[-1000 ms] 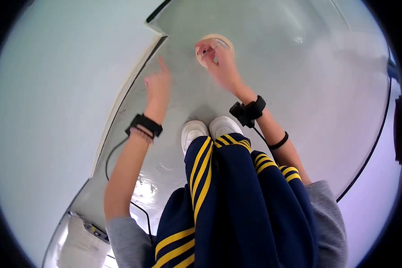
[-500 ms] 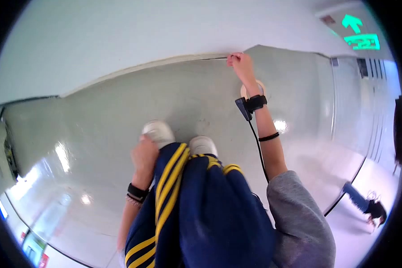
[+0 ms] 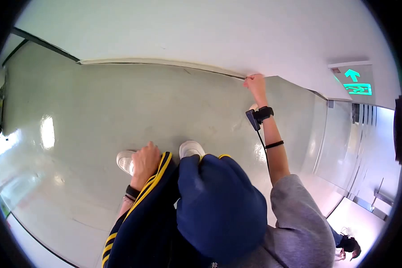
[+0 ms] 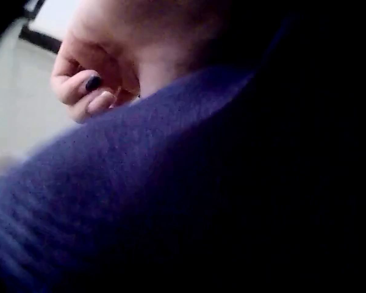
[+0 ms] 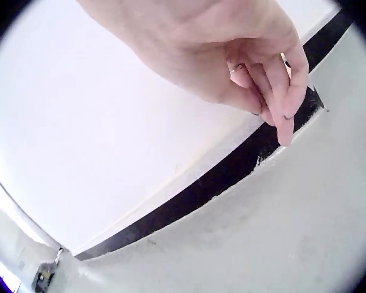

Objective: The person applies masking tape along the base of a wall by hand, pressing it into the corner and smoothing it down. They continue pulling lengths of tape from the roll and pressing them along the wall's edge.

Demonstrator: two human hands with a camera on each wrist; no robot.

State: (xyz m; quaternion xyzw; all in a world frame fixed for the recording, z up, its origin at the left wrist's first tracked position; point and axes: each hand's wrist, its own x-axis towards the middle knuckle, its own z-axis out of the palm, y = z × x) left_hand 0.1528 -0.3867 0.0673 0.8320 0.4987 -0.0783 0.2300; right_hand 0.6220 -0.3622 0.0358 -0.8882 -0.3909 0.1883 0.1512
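Observation:
At the foot of the white wall (image 3: 187,31), my right hand (image 3: 256,85) reaches down near the wall's corner. In the right wrist view its fingers are bent, with the thumb close to them and one fingertip on the black baseboard (image 5: 189,195). I cannot tell whether they pinch anything there. A cream strip (image 3: 165,61) runs along the wall's lower edge. Just behind the right wrist shows a bit of a cream ring-shaped roll (image 3: 253,107), mostly covered. Loosely curled and holding nothing, my left hand (image 3: 146,161) lies by the knee of the navy trousers (image 4: 110,171).
White shoes (image 3: 191,148) stand on the shiny grey-green floor (image 3: 143,102). A green exit sign (image 3: 357,82) and glass panels (image 3: 339,134) are at the right. Another person (image 3: 347,244) is at the lower right. A thin cable runs from the right wrist strap.
My right hand has gone from over the roll to the base of the wall. My left hand has dropped from beside the wall to the knee. The head view has turned.

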